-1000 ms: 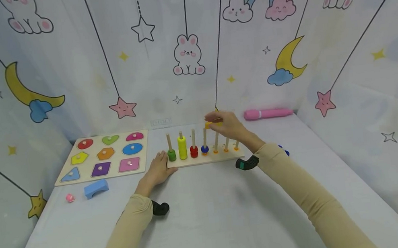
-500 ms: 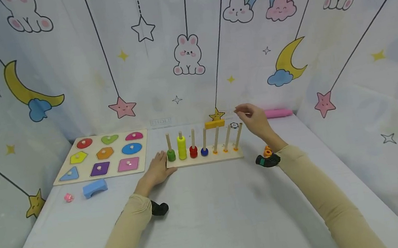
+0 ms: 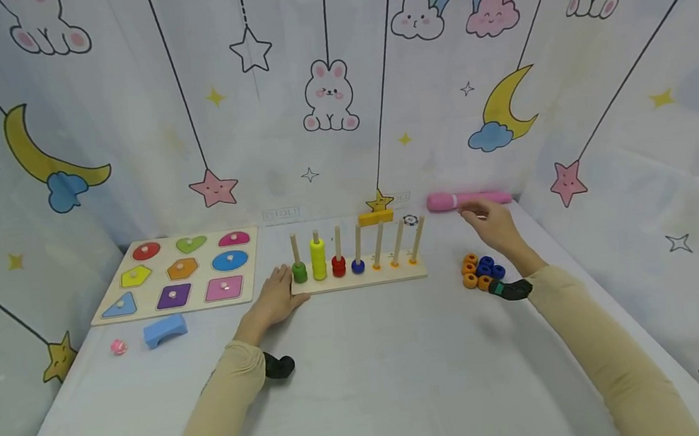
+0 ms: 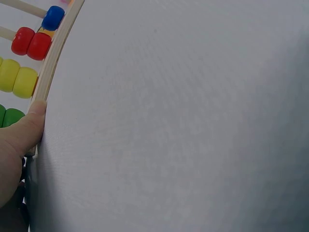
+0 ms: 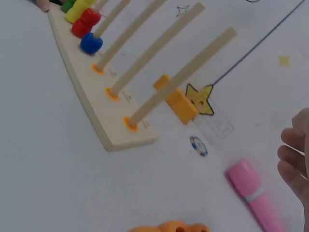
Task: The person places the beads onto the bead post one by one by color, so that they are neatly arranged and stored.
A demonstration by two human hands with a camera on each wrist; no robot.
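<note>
Upright pegs line a wooden peg board (image 3: 363, 283) in the middle. Green beads (image 3: 299, 273), yellow beads (image 3: 318, 260), red beads (image 3: 338, 267) and one blue bead (image 3: 358, 267) sit on its left pegs; the right three carry none. My left hand (image 3: 275, 298) holds the board's left end, its thumb (image 4: 35, 118) against the front edge in the left wrist view. Over on the right, my right hand (image 3: 492, 226) hovers with nothing in it, fingers loosely bent. Below it lie loose orange beads (image 3: 470, 281) and blue beads (image 3: 486, 261), partly hidden by the wrist strap.
A shape puzzle (image 3: 195, 302) lies left of the board. In front of it are a blue arch block (image 3: 166, 329) and a small pink piece (image 3: 118, 347). A yellow block (image 3: 376, 217), a small round disc (image 3: 410, 220) and a pink stick (image 3: 446, 201) lie along the back wall.
My right hand has moved right, from above the blue bead's peg to above the loose beads. The blue bead has dropped to its peg's base. My left hand has stayed put.
</note>
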